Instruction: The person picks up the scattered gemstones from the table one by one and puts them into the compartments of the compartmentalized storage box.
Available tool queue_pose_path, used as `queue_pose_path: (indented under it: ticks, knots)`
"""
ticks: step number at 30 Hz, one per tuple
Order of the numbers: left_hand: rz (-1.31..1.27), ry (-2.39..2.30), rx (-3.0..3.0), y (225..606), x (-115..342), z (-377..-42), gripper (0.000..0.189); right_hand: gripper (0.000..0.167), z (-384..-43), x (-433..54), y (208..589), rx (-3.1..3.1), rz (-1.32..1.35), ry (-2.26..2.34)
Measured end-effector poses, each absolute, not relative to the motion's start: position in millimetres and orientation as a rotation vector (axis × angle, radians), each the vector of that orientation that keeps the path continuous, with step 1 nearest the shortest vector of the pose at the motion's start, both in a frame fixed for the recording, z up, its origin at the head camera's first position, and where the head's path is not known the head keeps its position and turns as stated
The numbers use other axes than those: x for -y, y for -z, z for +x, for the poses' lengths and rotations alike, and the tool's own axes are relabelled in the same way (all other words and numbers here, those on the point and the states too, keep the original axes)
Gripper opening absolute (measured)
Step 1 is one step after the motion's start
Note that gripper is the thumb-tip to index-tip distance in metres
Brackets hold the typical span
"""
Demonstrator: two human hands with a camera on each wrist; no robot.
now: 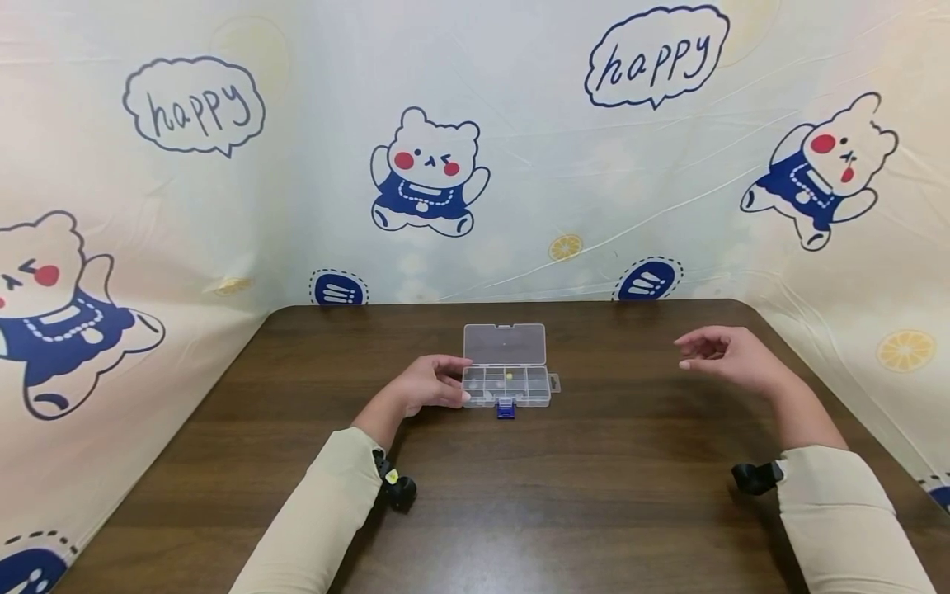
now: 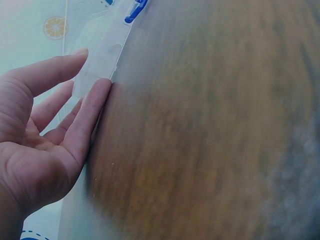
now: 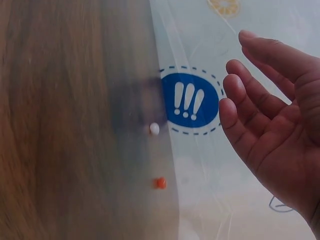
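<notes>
A clear plastic compartment box [image 1: 525, 398] stands on the table with its lid [image 1: 505, 342] raised at the back. It has a blue clasp [image 1: 505, 409] at the front. A small yellow piece [image 1: 509, 376] lies in one compartment, and a few pale pieces show faintly in others. My left hand [image 1: 429, 383] holds the box's left end, thumb at the front corner and a finger at the back. Over the table's right side hovers my right hand [image 1: 731, 359], fingers loosely bent, holding nothing. A small white piece [image 3: 154, 129] and an orange piece [image 3: 160, 183] lie near it.
The dark wooden table [image 1: 475, 495] reaches back to a patterned cloth [image 1: 519, 165], which also hangs at both sides. A clear hang tab [image 1: 555, 383] sticks out from the box's right end.
</notes>
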State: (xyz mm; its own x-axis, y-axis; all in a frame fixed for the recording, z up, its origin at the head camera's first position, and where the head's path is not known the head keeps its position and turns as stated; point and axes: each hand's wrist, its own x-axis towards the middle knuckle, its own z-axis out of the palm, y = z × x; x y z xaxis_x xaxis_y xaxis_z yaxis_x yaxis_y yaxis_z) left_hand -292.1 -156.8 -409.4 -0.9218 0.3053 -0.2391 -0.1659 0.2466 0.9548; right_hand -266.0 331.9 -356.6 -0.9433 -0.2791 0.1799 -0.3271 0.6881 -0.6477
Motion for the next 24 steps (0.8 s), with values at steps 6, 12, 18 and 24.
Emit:
queue_pose_path:
  ticks: [6,12,18,24]
  knots:
    - [0.131,-1.718,-2.145,409,157,-292,0.064,0.038,-270,-341,360,2.852,0.471,-1.112]
    - [0.138,-1.716,-2.139,410,157,-293,0.064,0.039,-275,-350,365,2.888,0.427,-1.110]
    - [0.136,-1.709,-2.142,410,156,-294,0.064,0.038,-280,-355,371,2.899,0.413,-1.106]
    - [0.149,-1.706,-2.139,411,157,-294,0.064,0.038,-285,-359,377,2.895,0.413,-1.082]
